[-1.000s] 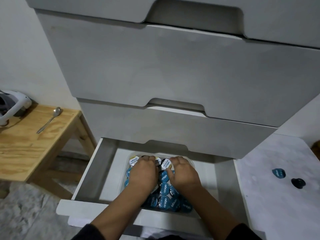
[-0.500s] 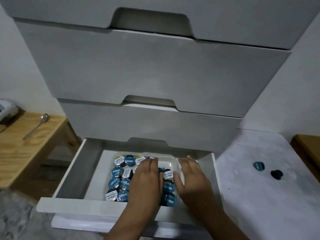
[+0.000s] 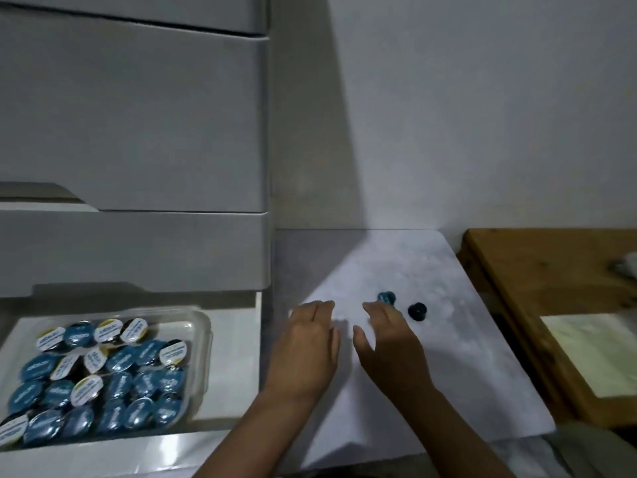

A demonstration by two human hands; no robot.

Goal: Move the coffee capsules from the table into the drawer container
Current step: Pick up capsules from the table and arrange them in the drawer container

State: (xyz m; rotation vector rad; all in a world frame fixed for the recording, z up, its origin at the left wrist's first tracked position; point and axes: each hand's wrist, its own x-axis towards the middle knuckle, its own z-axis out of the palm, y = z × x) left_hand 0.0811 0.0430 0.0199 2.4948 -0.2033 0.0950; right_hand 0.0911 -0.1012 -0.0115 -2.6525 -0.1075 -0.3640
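Two coffee capsules lie on the white marble-look table (image 3: 448, 357): a blue capsule (image 3: 386, 297) and a black capsule (image 3: 417, 310) to its right. My right hand (image 3: 386, 336) hovers open over the table, its fingertips just short of the blue capsule. To the left of it, my left hand (image 3: 308, 343) is open and empty above the table's left part. At the lower left, the open bottom drawer (image 3: 227, 339) holds a clear plastic container (image 3: 201, 343) packed with several blue-lidded and white-lidded capsules.
Shut grey drawer fronts (image 3: 138, 132) rise above the open drawer. A wooden table (image 3: 537, 270) with a pale sheet (image 3: 599, 353) stands right of the white table. A white wall is behind.
Both hands have left the drawer container and moved right over the white table. The view has swung right, so the drawer now sits at the lower left.
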